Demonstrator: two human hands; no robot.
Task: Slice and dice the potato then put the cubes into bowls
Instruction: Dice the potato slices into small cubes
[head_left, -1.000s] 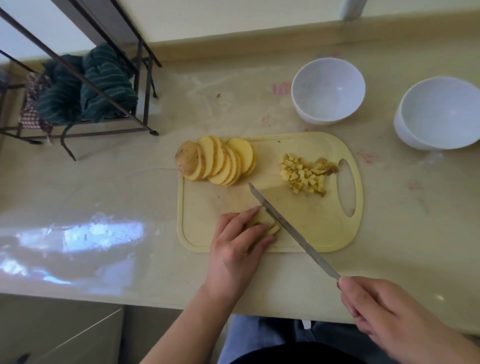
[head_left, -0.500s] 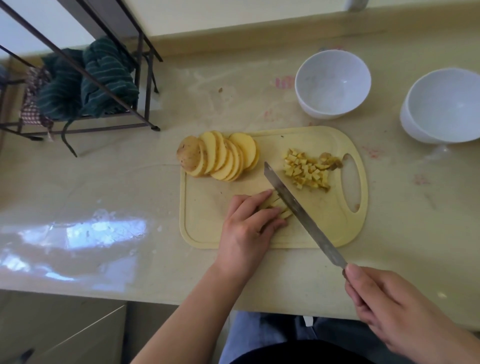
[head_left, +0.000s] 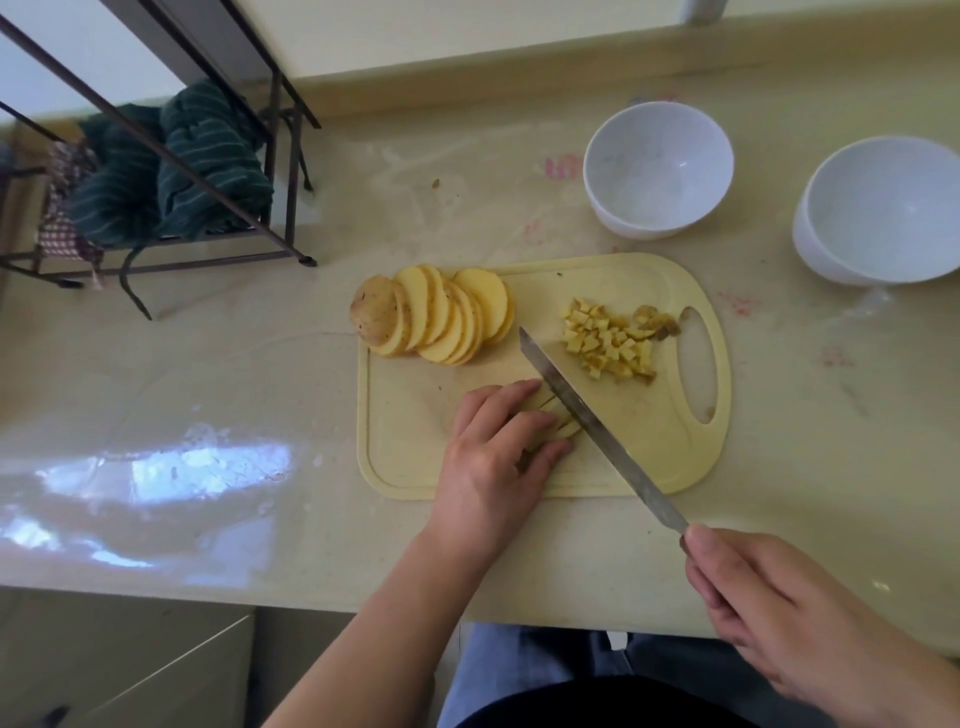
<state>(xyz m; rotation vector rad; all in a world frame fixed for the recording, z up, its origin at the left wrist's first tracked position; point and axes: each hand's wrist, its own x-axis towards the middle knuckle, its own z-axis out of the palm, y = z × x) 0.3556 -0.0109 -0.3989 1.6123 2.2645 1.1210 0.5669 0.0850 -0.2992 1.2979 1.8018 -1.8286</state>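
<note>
The left hand (head_left: 498, 447) is pressing a thin, wet, probably slippery slice (head_left: 558, 421) flat near the board's (head_left: 649, 457) front edge; the right hand (head_left: 769, 613) is gripping the knife (head_left: 587, 410).

Knife handle (head_left: 688, 540) hidden in r. hand (head_left: 789, 618)

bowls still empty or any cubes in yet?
Empty. Both white bowls show bare insides; the diced potato pile sits on the cutting board.

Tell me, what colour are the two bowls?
Both bowls are plain white, seen clearly in the head view.
</note>
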